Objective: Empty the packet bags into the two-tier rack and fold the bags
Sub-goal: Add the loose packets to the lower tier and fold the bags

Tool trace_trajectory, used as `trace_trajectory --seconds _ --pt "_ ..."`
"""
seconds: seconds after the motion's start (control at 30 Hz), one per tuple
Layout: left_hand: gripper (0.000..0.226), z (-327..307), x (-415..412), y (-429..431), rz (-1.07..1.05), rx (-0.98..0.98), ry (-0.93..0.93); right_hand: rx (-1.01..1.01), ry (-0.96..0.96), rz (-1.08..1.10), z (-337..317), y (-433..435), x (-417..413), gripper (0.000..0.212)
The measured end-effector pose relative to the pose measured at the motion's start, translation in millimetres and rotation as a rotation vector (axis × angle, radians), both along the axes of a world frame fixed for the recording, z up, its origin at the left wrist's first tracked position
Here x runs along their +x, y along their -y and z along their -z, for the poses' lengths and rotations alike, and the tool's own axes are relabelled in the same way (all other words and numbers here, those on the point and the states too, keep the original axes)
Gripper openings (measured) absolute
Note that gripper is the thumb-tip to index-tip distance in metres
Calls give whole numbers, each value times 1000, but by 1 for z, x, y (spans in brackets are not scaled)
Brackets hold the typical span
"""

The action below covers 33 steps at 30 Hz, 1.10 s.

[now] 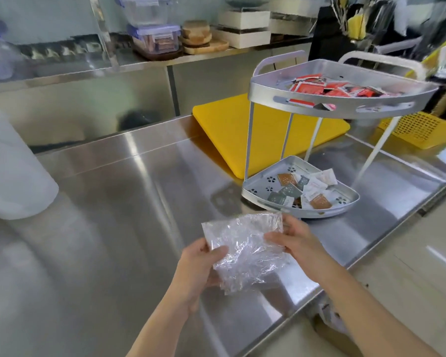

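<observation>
A crumpled clear plastic bag [245,248] is held flat above the steel counter, near its front edge. My left hand [198,269] grips its lower left side, thumb on top. My right hand [294,243] pinches its right edge. The bag looks empty. Just beyond stands the silver two-tier rack [345,106]. Its upper tier holds several red packets [327,90]. Its lower tier [273,202] holds several brown, grey-green and white packets [304,186].
A yellow cutting board [229,124] lies behind the rack. A yellow slotted basket [412,130] stands at the right. A white container [13,176] is at the left edge. The back shelf carries lidded boxes [155,37] and wooden boards. The counter edge runs diagonally at the right.
</observation>
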State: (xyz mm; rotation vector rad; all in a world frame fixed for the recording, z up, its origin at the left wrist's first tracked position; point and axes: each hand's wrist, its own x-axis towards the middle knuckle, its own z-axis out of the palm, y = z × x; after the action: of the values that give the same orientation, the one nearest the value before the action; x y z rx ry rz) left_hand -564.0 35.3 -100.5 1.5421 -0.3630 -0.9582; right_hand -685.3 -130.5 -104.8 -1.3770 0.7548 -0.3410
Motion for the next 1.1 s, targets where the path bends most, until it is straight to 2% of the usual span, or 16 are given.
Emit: trace_trajectory --seconds 0.03,0.2,0.37,0.47,0.5,0.63,0.8,0.97,1.0,1.1 --pt "10 -1 -10 10 1 7 29 -13 -2 16 -1 7 -9 32" --pt "27 7 -61 62 8 10 129 -55 29 122 -3 48 -60 31" --pt "28 17 -122 121 102 0 125 -70 26 208 9 99 -131 28" --pt "48 28 -167 157 125 23 48 -72 17 216 15 131 -180 25" --pt "47 31 -182 171 119 22 37 -74 12 223 18 143 -196 25" --pt "18 49 -238 218 123 64 108 -72 -32 272 30 183 -259 25" --pt "14 65 -279 256 192 55 75 -33 -76 379 54 209 -313 25" --pt "62 105 -297 288 348 135 59 -33 -126 679 101 221 -351 22" --pt "66 115 -303 296 361 146 61 -40 -117 720 113 222 -356 18" --pt "74 154 -320 318 399 175 121 -44 -104 773 153 224 -358 30"
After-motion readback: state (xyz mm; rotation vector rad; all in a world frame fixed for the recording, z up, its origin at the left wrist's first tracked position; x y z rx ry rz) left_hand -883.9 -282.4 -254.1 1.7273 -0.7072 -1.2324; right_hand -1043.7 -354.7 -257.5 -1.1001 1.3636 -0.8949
